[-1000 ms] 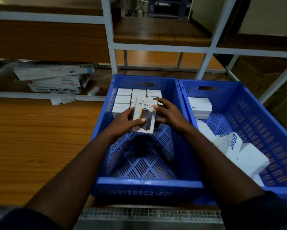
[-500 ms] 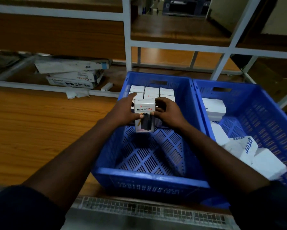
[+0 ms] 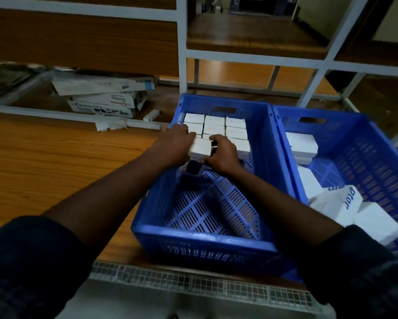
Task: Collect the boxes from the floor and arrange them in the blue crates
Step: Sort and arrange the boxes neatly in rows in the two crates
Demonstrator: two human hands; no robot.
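Two blue crates stand side by side on a wooden shelf. In the left crate (image 3: 218, 244) several small white boxes (image 3: 236, 131) stand packed in rows against the far wall. Both hands hold one white Halley box (image 3: 201, 148) upright against the front of those rows. My left hand (image 3: 174, 143) grips its left side and my right hand (image 3: 223, 155) grips its right side. The front half of this crate's floor is bare. The right crate (image 3: 345, 139) holds several larger white boxes (image 3: 302, 147), loosely laid.
Flat white cartons (image 3: 106, 95) are stacked on the shelf behind, at the left. A white metal rack frame (image 3: 182, 49) rises behind the crates. The wooden shelf surface (image 3: 55, 162) stretches left of the left crate. A metal grate (image 3: 193, 282) runs along the near edge.
Both hands have lowered the Halley box and pushed it away from me, turning it upright against the rows of white boxes. The camera has shifted left.
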